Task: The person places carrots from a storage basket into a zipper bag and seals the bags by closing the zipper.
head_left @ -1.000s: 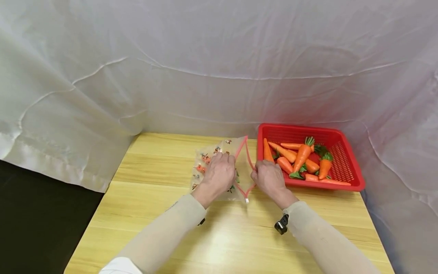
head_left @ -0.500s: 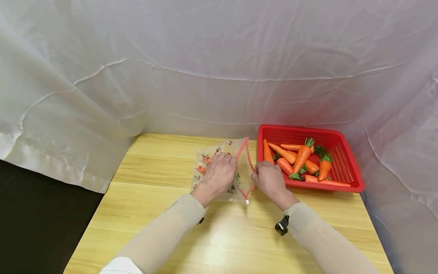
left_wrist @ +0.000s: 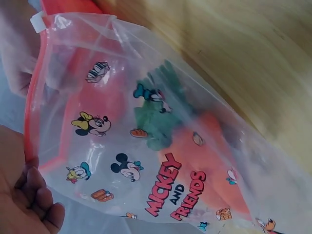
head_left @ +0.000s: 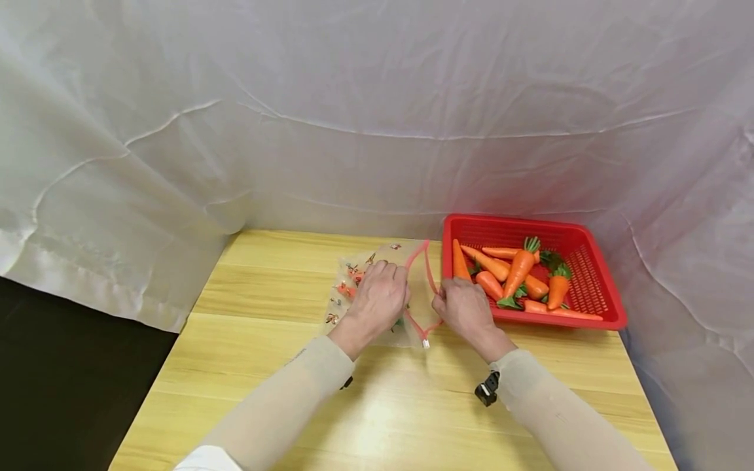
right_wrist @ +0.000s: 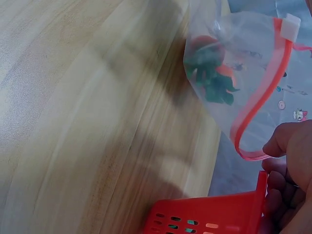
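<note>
A translucent zip bag (left_wrist: 112, 165) printed with cartoon figures and "Mickey and Friends" has a red zip edge and a white slider (right_wrist: 290, 28). Through its wall shows a carrot (left_wrist: 207, 156) with green leaves. My left hand (head_left: 379, 294) grips the bag's rim on the left side of the mouth. On the opposite side, my right hand (head_left: 467, 307) pinches the red zip edge between thumb and fingers. Between the hands the mouth gapes in a diamond shape. The fingertips of both hands are hidden in the head view.
A red plastic basket (head_left: 612, 294) with several carrots (head_left: 521, 265) stands close beyond my right hand, by the back curtain (head_left: 377, 163). The wooden table (head_left: 253, 281) extends left and toward the front. A dark area lies past its left edge.
The bag's printed wall has shifted and creased slightly, and its mouth corners have moved a little. Both hands stay in nearly the same place, holding the bag. Basket and carrots are unchanged.
</note>
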A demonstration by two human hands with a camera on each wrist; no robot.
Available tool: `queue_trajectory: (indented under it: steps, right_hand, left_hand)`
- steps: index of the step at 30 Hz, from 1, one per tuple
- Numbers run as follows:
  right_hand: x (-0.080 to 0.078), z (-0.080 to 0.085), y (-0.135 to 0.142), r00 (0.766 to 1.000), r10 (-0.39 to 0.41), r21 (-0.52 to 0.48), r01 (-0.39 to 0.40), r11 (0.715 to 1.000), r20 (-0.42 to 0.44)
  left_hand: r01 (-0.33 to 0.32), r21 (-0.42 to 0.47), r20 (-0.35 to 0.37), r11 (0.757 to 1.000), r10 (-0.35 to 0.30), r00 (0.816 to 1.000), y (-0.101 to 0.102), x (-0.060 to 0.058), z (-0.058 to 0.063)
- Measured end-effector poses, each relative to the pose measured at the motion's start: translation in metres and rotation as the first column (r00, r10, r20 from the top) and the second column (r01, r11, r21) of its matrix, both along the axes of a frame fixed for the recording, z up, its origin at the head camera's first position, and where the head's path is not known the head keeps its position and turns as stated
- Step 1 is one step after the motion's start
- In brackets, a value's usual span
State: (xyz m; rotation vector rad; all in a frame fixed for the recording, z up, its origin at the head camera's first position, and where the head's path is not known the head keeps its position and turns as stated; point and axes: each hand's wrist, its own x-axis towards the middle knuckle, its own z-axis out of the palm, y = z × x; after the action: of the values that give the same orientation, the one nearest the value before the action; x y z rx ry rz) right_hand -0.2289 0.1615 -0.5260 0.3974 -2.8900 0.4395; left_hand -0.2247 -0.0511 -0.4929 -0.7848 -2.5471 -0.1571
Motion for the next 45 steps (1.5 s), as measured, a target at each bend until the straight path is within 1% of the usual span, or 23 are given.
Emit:
queue_trajectory:
  steps: [6, 11, 15, 17, 20, 23, 27, 30, 31, 36, 39, 42, 45]
  right_hand:
    - [-0.001, 0.002, 0.006, 0.999, 0.025, -0.016, -0.025, 1.000, -0.020]
    - [-0.004, 0.008, 0.029, 0.994, 0.079, 0.005, -0.079, 0.997, -0.071]
    - [-0.012, 0.014, 0.061, 0.981, 0.128, 0.088, -0.116, 0.989, -0.145]
    - [-0.018, 0.017, 0.080, 0.969, 0.154, 0.145, -0.127, 0.981, -0.194]
    - [-0.027, 0.024, 0.107, 0.948, 0.197, 0.236, -0.138, 0.962, -0.249]
    - [-0.036, 0.030, 0.131, 0.939, 0.222, 0.326, -0.130, 0.936, -0.262]
    - [-0.050, 0.038, 0.157, 0.951, 0.245, 0.457, -0.135, 0.879, -0.191]
    - [-0.061, 0.040, 0.172, 0.956, 0.265, 0.529, -0.161, 0.833, -0.127]
    - [-0.065, 0.040, 0.177, 0.956, 0.271, 0.543, -0.169, 0.822, -0.114]
    - [-0.083, 0.033, 0.196, 0.958, 0.282, 0.588, -0.195, 0.785, -0.058]
    - [-0.091, 0.029, 0.201, 0.959, 0.284, 0.611, -0.219, 0.760, -0.009]
    - [-0.097, 0.024, 0.203, 0.959, 0.277, 0.643, -0.244, 0.726, 0.050]
    - [-0.101, 0.021, 0.203, 0.959, 0.262, 0.666, -0.263, 0.698, 0.103]
  left_hand:
    - [0.000, 0.050, -0.029, 0.999, 0.001, 1.000, -0.002, 0.002, 0.000]
    - [-0.027, 0.100, -0.001, 0.995, 0.027, 1.000, -0.005, 0.003, 0.008]
    - [-0.045, 0.125, 0.024, 0.991, 0.042, 0.999, -0.006, 0.003, 0.013]
    - [-0.044, 0.132, 0.036, 0.990, 0.040, 0.999, -0.006, 0.004, 0.014]
    - [-0.044, 0.139, 0.055, 0.989, 0.036, 0.998, -0.007, 0.005, 0.015]
    - [-0.049, 0.141, 0.073, 0.989, 0.039, 0.997, -0.009, 0.007, 0.016]
    - [-0.056, 0.129, 0.077, 0.990, 0.047, 0.996, -0.012, 0.010, 0.018]
    - [-0.066, 0.133, 0.083, 0.989, 0.055, 0.995, -0.015, 0.012, 0.018]
    - [-0.071, 0.138, 0.086, 0.988, 0.060, 0.995, -0.015, 0.012, 0.018]
    - [-0.088, 0.156, 0.102, 0.984, 0.072, 0.992, -0.013, 0.011, 0.016]
    - [-0.083, 0.158, 0.091, 0.984, 0.069, 0.994, -0.013, 0.011, 0.015]
    - [-0.086, 0.152, 0.071, 0.985, 0.076, 0.995, -0.013, 0.011, 0.014]
    - [-0.087, 0.148, 0.057, 0.985, 0.079, 0.995, -0.012, 0.011, 0.013]
